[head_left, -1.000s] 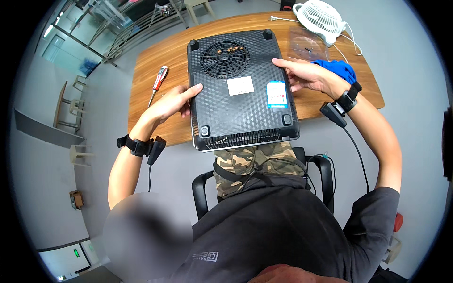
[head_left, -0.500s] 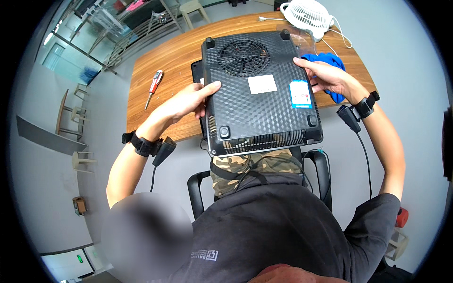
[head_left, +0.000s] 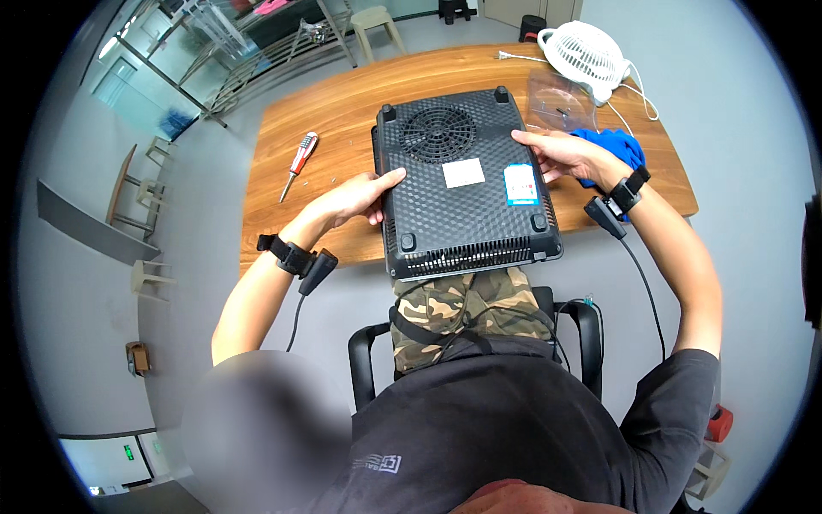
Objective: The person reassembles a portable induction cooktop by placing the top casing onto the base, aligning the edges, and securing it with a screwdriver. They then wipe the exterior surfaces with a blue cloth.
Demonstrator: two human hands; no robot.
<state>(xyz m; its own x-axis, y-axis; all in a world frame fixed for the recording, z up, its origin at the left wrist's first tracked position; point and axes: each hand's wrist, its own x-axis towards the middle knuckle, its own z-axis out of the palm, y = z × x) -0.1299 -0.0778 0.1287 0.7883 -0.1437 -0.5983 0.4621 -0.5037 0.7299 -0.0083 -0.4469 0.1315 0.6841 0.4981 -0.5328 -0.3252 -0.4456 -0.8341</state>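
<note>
Holding a black appliance housing [head_left: 467, 206], underside up, between both hands; left hand [head_left: 355, 199] on its left long edge about mid-length, right hand [head_left: 561, 154] on the right long edge, closer to the grille end; each partly closed, thumb over the top face, fingers curled under the side; housing lies straight ahead between the wrists, neither hand nearer, both in contact

Long axis runs away from the torso, far end leaning slightly left; round fan grille [head_left: 438, 134] points away, slotted end wall [head_left: 467, 259] faces the person, that end out past the near edge of the wooden surface [head_left: 342, 103]; can't tell whether it rests on anything, underside contact hidden

Screwdriver [head_left: 300, 165] left of the housing, shaft toward the person; blue cloth [head_left: 632, 147] just beyond the right hand
</note>
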